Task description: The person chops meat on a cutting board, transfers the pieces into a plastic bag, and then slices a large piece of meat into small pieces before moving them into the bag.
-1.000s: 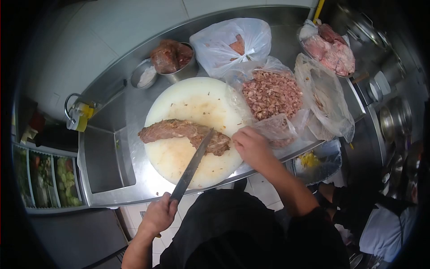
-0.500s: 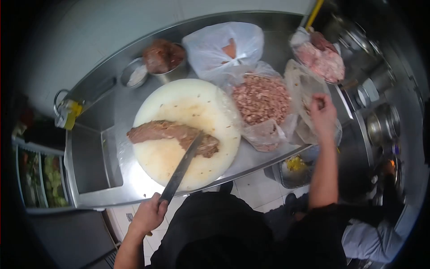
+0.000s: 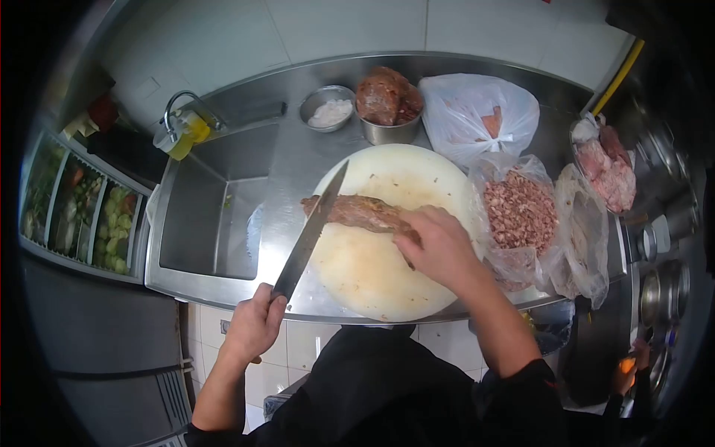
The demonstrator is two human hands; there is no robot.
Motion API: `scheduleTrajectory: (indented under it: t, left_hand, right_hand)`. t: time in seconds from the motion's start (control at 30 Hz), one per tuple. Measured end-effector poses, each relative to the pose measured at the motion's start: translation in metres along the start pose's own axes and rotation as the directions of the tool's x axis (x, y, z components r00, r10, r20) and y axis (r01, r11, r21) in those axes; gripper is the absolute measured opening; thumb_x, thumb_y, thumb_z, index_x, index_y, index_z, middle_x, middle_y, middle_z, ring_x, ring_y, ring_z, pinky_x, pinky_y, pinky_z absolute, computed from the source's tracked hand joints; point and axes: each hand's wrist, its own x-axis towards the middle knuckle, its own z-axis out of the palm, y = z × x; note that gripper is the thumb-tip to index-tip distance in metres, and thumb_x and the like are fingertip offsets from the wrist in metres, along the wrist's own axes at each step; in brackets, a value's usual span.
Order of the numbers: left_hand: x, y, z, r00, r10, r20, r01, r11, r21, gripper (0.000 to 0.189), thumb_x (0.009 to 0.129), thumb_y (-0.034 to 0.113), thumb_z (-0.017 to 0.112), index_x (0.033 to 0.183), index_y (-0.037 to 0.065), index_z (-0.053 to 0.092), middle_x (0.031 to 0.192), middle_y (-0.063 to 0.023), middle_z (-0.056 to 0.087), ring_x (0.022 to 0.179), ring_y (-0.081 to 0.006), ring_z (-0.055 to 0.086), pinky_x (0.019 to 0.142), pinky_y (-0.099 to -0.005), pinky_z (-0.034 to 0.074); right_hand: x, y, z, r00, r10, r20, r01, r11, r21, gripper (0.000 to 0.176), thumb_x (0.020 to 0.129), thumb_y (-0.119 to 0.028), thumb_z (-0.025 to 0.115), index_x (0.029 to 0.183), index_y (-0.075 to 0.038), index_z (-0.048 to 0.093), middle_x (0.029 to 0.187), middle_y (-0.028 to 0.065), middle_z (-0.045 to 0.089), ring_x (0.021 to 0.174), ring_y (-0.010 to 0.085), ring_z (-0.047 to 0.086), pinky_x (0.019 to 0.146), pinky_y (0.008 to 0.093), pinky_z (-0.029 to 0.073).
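Observation:
A long knife (image 3: pixel 304 242) with a dark blade is gripped by its handle in my left hand (image 3: pixel 253 328), at the front edge of the counter. Its blade slants up and away, crossing the left end of a long brown piece of meat (image 3: pixel 361 213) in this view. That meat lies across a round white cutting board (image 3: pixel 372 279). My right hand (image 3: pixel 445 247) is closed over the meat's right end, thumb toward me and fingers on the far side. The fingers hide that end.
Chopped meat (image 3: pixel 520 212) fills a plastic bag right of the board, beside another clear bag (image 3: pixel 585 238). Behind stand a metal pot (image 3: pixel 387 134) of meat, a small bowl (image 3: pixel 311 114) and a tied white bag (image 3: pixel 477 100). A sink (image 3: pixel 201 223) lies left. Another person's hand (image 3: pixel 624 378) shows far right.
My right hand has moved left from the clear bag onto the meat. The meat now lies with its right end under my fingers. The knife stays in my left hand; the view has shifted.

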Motion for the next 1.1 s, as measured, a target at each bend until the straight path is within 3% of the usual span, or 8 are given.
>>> scheduleTrajectory:
  t: [0.17, 0.27, 0.47, 0.57, 0.8, 0.9, 0.97, 1.1]
  left_hand:
    - [0.0, -0.025, -0.003, 0.999, -0.047, -0.008, 0.046, 0.997, -0.07, 0.024, 0.103, 0.024, 0.057, 0.104, 0.0, 0.054, 0.086, -0.0273, 0.071, 0.085, -0.0511, 0.067, 0.075, -0.0553, 0.054]
    - [0.001, -0.037, 0.004, 0.998, -0.054, 0.041, 0.058, 0.994, -0.098, 0.024, 0.102, 0.024, 0.059, 0.106, 0.0, 0.055, 0.091, -0.027, 0.072, 0.09, -0.0507, 0.067, 0.078, -0.0547, 0.054]
    - [0.019, -0.048, 0.015, 0.989, -0.01, 0.149, 0.035, 0.986, -0.163, 0.027, 0.103, 0.025, 0.056, 0.108, -0.001, 0.054, 0.093, -0.0293, 0.071, 0.091, -0.0524, 0.067, 0.08, -0.057, 0.053]
    - [0.029, -0.055, 0.023, 0.99, 0.019, 0.141, -0.01, 0.998, -0.065, 0.028, 0.104, 0.026, 0.055, 0.108, -0.001, 0.055, 0.086, -0.0269, 0.071, 0.083, -0.0481, 0.069, 0.077, -0.0529, 0.054]
    - [0.034, -0.06, 0.03, 0.988, 0.009, 0.156, -0.007, 1.0, -0.014, 0.03, 0.104, 0.028, 0.054, 0.111, -0.001, 0.055, 0.092, -0.029, 0.071, 0.089, -0.0515, 0.067, 0.082, -0.0533, 0.054]
    - [0.034, -0.055, 0.023, 0.971, -0.029, 0.236, 0.037, 0.999, -0.03, 0.033, 0.105, 0.029, 0.05, 0.117, -0.002, 0.052, 0.097, -0.0331, 0.07, 0.093, -0.0545, 0.066, 0.087, -0.0589, 0.051]
    - [0.03, -0.048, 0.009, 0.954, -0.04, 0.296, 0.08, 0.989, -0.124, 0.032, 0.105, 0.028, 0.049, 0.116, -0.002, 0.051, 0.091, -0.0294, 0.071, 0.084, -0.0472, 0.07, 0.08, -0.0536, 0.055]
    - [0.023, -0.016, -0.022, 0.867, -0.069, 0.493, 0.247, 0.92, -0.304, 0.028, 0.106, 0.025, 0.048, 0.112, -0.002, 0.051, 0.077, -0.0152, 0.067, 0.062, -0.026, 0.071, 0.062, -0.0384, 0.056]
  right_hand:
    - [0.08, 0.006, 0.043, 0.978, 0.108, 0.179, -0.101, 0.994, -0.052, 0.027, 0.086, -0.016, 0.07, 0.109, -0.004, 0.076, 0.105, 0.0183, 0.075, 0.102, 0.0375, 0.069, 0.092, 0.0439, 0.054]
    - [0.112, 0.012, 0.039, 0.921, 0.042, 0.387, -0.032, 0.999, -0.03, 0.025, 0.083, -0.013, 0.068, 0.105, -0.005, 0.079, 0.101, 0.019, 0.076, 0.097, 0.0366, 0.072, 0.089, 0.0427, 0.056]
    - [0.137, 0.003, 0.025, 0.824, 0.074, 0.562, -0.013, 0.994, -0.113, 0.026, 0.082, -0.016, 0.07, 0.105, -0.006, 0.08, 0.098, 0.0181, 0.077, 0.089, 0.0326, 0.074, 0.085, 0.04, 0.058]
    - [0.133, -0.01, 0.041, 0.851, 0.091, 0.516, 0.102, 0.937, -0.333, 0.023, 0.079, -0.009, 0.066, 0.096, -0.006, 0.08, 0.098, 0.0206, 0.075, 0.092, 0.036, 0.073, 0.085, 0.0432, 0.057]
    - [0.123, 0.012, 0.051, 0.95, 0.018, 0.311, 0.048, 0.978, -0.202, 0.018, 0.078, -0.009, 0.063, 0.086, -0.004, 0.078, 0.085, 0.0213, 0.074, 0.081, 0.0393, 0.071, 0.08, 0.0462, 0.057]
    - [0.111, 0.015, 0.049, 0.968, 0.047, 0.245, -0.018, 0.993, -0.116, 0.017, 0.079, -0.01, 0.062, 0.085, -0.003, 0.078, 0.083, 0.0221, 0.073, 0.079, 0.0404, 0.071, 0.079, 0.0464, 0.057]
    - [0.107, 0.009, 0.041, 0.964, 0.127, 0.233, -0.122, 0.992, -0.034, 0.017, 0.08, -0.01, 0.062, 0.082, -0.002, 0.076, 0.083, 0.0231, 0.072, 0.08, 0.0407, 0.07, 0.079, 0.0463, 0.057]
    - [0.094, -0.004, 0.032, 0.982, 0.011, 0.187, 0.015, 0.99, -0.138, 0.015, 0.081, -0.01, 0.064, 0.084, 0.0, 0.075, 0.084, 0.023, 0.072, 0.081, 0.0411, 0.07, 0.079, 0.0471, 0.056]
